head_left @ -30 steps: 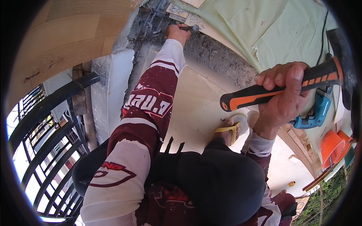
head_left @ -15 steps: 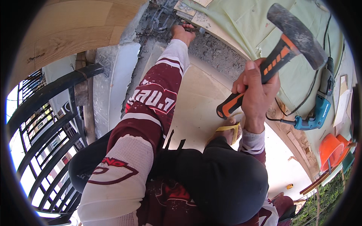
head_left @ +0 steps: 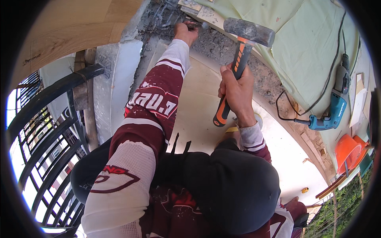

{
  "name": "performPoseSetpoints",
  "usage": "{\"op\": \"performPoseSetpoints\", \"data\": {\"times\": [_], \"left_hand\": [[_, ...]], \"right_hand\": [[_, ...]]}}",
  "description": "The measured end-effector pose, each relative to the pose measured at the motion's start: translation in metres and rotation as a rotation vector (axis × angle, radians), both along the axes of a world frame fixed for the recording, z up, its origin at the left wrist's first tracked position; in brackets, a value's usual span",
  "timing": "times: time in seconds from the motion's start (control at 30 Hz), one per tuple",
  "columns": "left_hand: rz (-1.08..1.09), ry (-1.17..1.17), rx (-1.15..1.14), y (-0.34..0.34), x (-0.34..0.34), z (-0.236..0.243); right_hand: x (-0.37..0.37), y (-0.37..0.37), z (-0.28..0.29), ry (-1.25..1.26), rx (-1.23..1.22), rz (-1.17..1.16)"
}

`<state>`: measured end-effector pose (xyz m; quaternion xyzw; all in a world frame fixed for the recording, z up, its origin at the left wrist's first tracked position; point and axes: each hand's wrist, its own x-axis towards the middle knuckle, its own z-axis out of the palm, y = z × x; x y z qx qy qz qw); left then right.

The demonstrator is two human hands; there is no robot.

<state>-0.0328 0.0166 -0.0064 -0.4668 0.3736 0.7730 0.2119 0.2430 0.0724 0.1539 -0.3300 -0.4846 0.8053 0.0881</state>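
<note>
My right hand (head_left: pixel 239 92) is closed round the black and orange handle of a club hammer (head_left: pixel 250 31). Its heavy grey head is raised, to the right of my left hand. Stretched far forward, my left hand (head_left: pixel 185 33) grips a short dark metal chisel (head_left: pixel 196 25), whose blunt end points right toward the hammer head. The chisel's other end is hidden by my fingers. Under that hand lies a rough, broken concrete strip (head_left: pixel 208 43) with grey rubble.
A black curved railing (head_left: pixel 43 101) stands at the left, below wood-look flooring (head_left: pixel 75 23). On the right, a teal corded power drill (head_left: pixel 337 103) rests on a pale green sheet (head_left: pixel 303 59). An orange hard-plastic container (head_left: pixel 346 152) and a small yellow item (head_left: pixel 304 190) lie farther down.
The hammer has swung left and turned more upright, bringing its head closer to the chisel. My left hand keeps its hold on the chisel at the same spot.
</note>
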Motion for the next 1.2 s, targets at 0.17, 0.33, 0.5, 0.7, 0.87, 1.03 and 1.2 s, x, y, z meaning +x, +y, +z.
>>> {"op": "performPoseSetpoints", "data": {"times": [0.17, 0.33, 0.5, 0.7, 0.87, 1.03, 1.2], "left_hand": [[0.030, 0.053, 0.016, 0.006, -0.006, 0.000], [-0.004, 0.124, -0.003, 0.005, -0.005, -0.007], [-0.094, 0.088, -0.083, -0.004, -0.011, -0.008], [0.021, 0.049, 0.070, -0.007, -0.012, -0.014], [0.027, 0.073, 0.025, -0.005, -0.011, -0.015], [0.022, -0.004, 0.013, -0.007, -0.019, -0.008], [-0.048, 0.075, 0.003, -0.003, -0.018, -0.011]], "right_hand": [[-0.016, 0.098, 0.125, 0.352, 0.224, -0.601], [-0.066, 0.041, 0.078, 0.174, 0.167, -0.668], [-0.030, -0.018, -0.015, -0.148, -0.019, 0.079], [0.000, 0.085, 0.108, 0.248, 0.140, -0.477], [-0.045, 0.098, 0.137, 0.525, 0.243, -0.733], [-0.046, -0.013, 0.002, -0.249, 0.036, 0.127], [0.005, 0.036, 0.040, 0.036, 0.070, -0.094]]}}
